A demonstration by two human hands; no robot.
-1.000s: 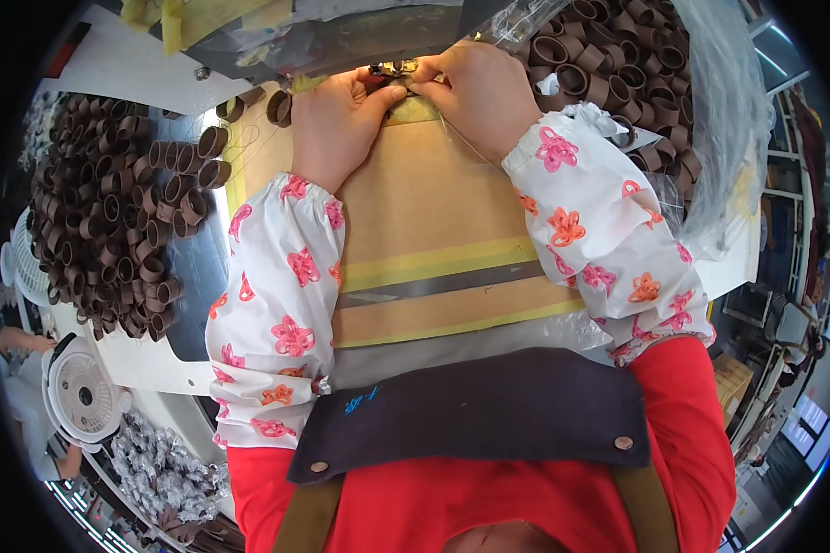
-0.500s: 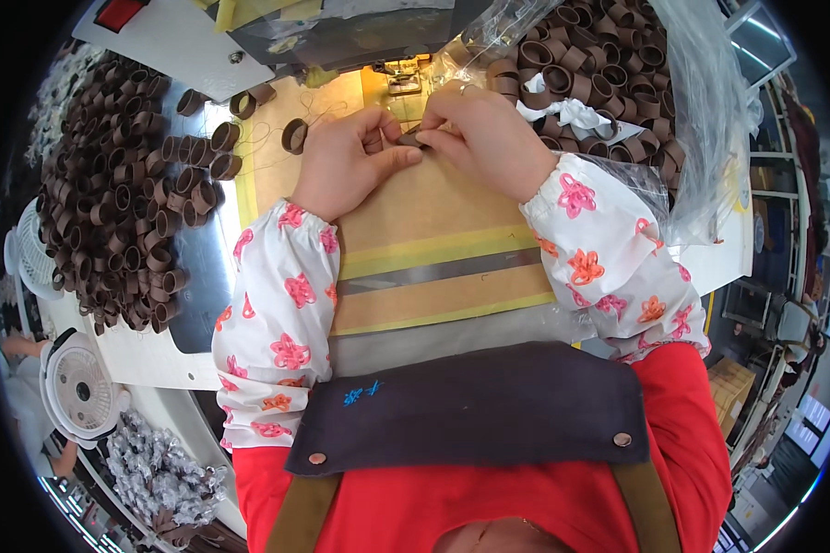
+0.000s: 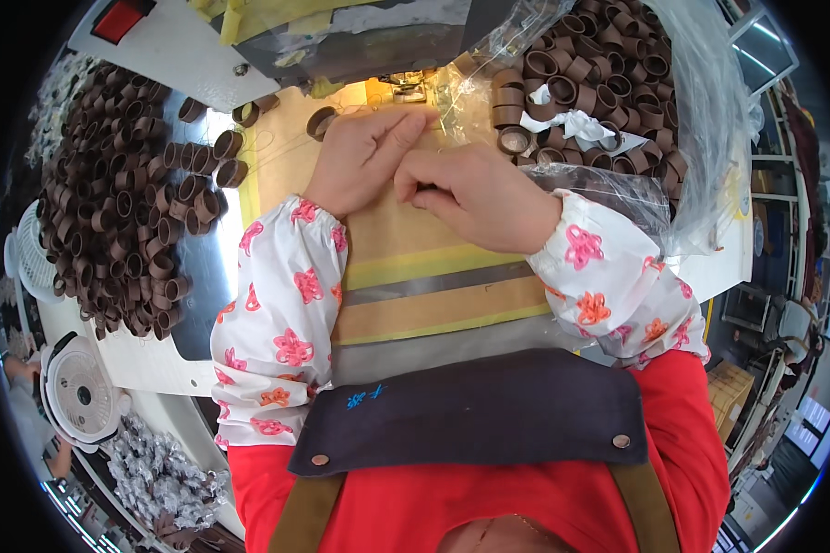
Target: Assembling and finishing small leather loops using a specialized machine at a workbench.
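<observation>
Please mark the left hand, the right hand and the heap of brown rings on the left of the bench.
left hand point(image 3: 364, 157), head view, on the back of the hand.
right hand point(image 3: 480, 195), head view, on the back of the hand.
heap of brown rings point(image 3: 120, 212), head view, on rings near the middle of the heap.

Right hand point(image 3: 480, 198) fingers curl under, so whatever they pinch is hidden. Left hand point(image 3: 369, 157) covers the tan fabric point(image 3: 406, 244) beneath it. Sewing machine point(image 3: 341, 37) cut off by the top edge; needle area point(image 3: 406, 85) too small and glary to read, possibly a presser foot. Pile of brown loops point(image 3: 111, 212) blurs toward the left rim. Fan point(image 3: 83, 392) partly cut off.
</observation>
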